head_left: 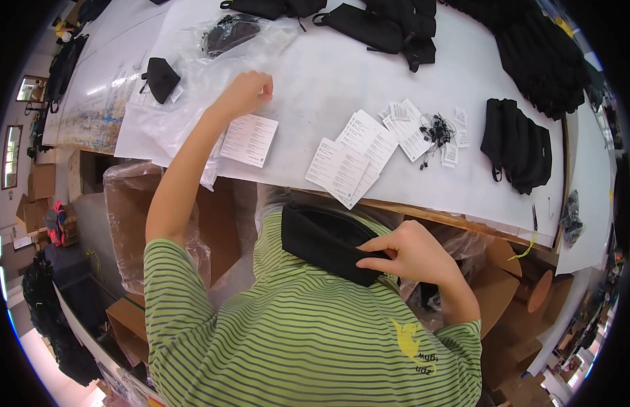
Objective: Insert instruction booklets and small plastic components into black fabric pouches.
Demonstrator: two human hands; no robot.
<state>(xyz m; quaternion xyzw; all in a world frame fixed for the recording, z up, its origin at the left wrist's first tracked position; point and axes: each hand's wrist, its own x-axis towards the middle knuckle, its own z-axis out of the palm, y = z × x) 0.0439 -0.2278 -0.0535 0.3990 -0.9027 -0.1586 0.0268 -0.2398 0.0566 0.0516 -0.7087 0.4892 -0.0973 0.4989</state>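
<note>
My right hand (415, 252) pinches the right end of a black fabric pouch (328, 243) between thumb and fingers. The pouch is held close against my striped shirt, below the table edge, with its long upper side gaping a little. My left hand (245, 95) is raised over the table with its fingers curled in; whatever they may hold is hidden. Just below that hand lies a white printed card (250, 140). To its right, more printed cards (349, 163) overlap at the table's front edge. Beside them is a tangle of black tag strings (437, 130) with small white labels.
Black pouches lie in a row (517, 146) at the right and in piles (542, 61) behind. Clear plastic sheeting (186, 74) covers the left, with a small black pouch (162, 80) on it. Cardboard boxes (216, 230) stand under the white table (315, 88).
</note>
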